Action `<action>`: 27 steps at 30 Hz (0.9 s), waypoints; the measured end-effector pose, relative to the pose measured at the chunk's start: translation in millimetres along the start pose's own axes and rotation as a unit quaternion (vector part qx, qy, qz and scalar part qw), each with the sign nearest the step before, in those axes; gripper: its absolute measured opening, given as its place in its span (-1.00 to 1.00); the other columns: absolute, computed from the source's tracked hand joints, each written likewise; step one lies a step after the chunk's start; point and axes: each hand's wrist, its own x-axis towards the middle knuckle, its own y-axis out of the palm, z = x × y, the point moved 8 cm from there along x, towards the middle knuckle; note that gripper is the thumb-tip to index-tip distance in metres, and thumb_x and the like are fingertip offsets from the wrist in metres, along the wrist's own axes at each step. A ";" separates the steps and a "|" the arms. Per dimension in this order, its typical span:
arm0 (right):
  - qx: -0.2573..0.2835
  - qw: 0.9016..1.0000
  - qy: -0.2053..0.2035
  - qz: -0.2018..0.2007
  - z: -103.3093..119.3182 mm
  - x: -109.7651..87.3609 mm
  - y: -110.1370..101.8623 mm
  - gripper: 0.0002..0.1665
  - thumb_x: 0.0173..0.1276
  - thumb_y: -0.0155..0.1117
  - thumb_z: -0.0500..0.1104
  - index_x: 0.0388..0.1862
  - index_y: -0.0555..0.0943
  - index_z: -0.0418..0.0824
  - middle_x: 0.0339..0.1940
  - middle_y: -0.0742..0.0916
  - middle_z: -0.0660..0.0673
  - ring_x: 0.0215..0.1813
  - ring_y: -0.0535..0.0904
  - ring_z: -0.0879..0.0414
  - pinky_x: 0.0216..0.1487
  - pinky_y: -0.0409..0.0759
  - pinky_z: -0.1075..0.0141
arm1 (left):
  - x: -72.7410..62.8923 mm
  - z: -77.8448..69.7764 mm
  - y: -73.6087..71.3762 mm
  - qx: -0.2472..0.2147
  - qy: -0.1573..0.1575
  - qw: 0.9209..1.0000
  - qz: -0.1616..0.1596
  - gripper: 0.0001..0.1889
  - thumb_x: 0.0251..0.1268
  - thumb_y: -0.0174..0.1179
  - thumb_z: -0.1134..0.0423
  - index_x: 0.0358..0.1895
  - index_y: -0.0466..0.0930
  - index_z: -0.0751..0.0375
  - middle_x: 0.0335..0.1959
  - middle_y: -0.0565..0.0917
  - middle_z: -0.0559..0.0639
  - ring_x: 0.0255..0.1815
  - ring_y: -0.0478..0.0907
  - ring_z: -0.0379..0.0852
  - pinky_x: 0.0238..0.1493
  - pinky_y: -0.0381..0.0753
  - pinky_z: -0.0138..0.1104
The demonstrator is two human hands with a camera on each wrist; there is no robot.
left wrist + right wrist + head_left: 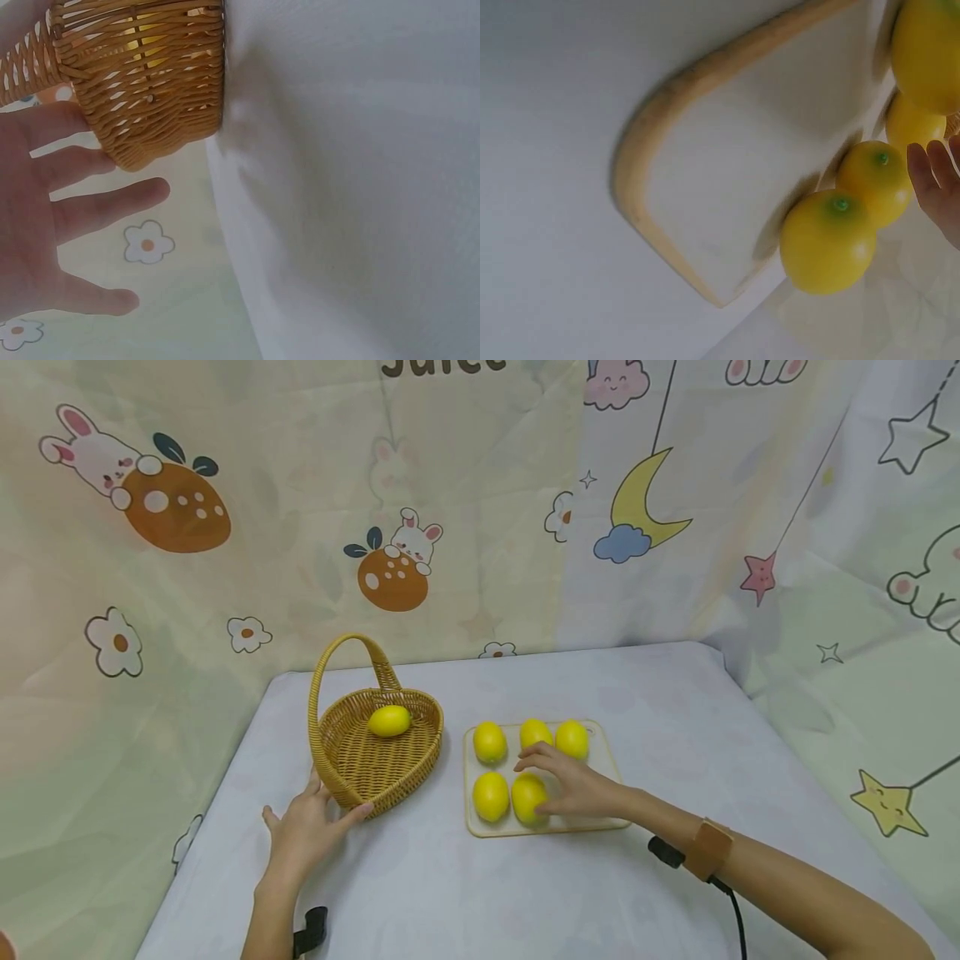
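Note:
A heart-shaped wicker basket (431, 752) with a tall handle holds one lemon (389, 721). My left hand (303, 831) rests against its near left side, fingers spread, thumb by the front tip. In the left wrist view, straight fingers touch the basket's woven wall (150, 90). Several lemons lie on a pale rectangular tray (604, 768). My right hand (573, 783) is over the tray, fingers loosely bent above the near middle lemon (527, 797), thumb beside it. The right wrist view shows fingertips (922, 176) close to the lemons; the thumb is hidden there.
White cloth covers the table (420, 893). A printed curtain (480, 568) hangs behind and along both sides. The tray stands just right of the basket, its tan rim (641, 161) slightly raised. A black cable (738, 914) trails from the right wrist camera.

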 end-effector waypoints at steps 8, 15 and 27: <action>0.028 1.000 -0.002 -0.008 6.5 13.6 -8.6 -0.39 0.19 0.51 -0.25 0.22 0.51 -0.25 0.32 0.47 -0.26 0.31 0.42 -0.10 0.32 0.45 -0.04 | 0.6 2.5 0.1 0.003 -0.001 1.000 -0.004 -0.05 0.14 0.24 -0.42 0.37 0.44 0.31 0.54 0.04 0.37 0.27 0.36 0.54 0.07 -0.30 0.67; 0.007 0.999 -0.043 -0.027 17.9 46.5 -24.0 -0.43 0.23 0.49 -0.23 0.20 0.52 -0.28 0.28 0.50 -0.24 0.33 0.43 -0.10 0.34 0.43 -0.02 | 0.4 4.0 -2.5 0.007 0.001 1.000 -0.009 -0.06 0.14 0.22 -0.43 0.36 0.46 0.29 0.55 0.05 0.35 0.25 0.39 0.53 0.08 -0.29 0.67; -0.011 0.994 -0.106 0.025 65.5 138.7 -29.5 -0.46 0.27 0.44 -0.28 0.22 0.54 -0.27 0.24 0.55 -0.19 0.32 0.45 -0.06 0.37 0.40 0.15 | 1.4 2.5 1.1 0.005 -0.006 1.000 0.007 -0.06 0.14 0.22 -0.43 0.42 0.41 0.22 0.54 0.03 0.35 0.27 0.38 0.53 0.10 -0.30 0.66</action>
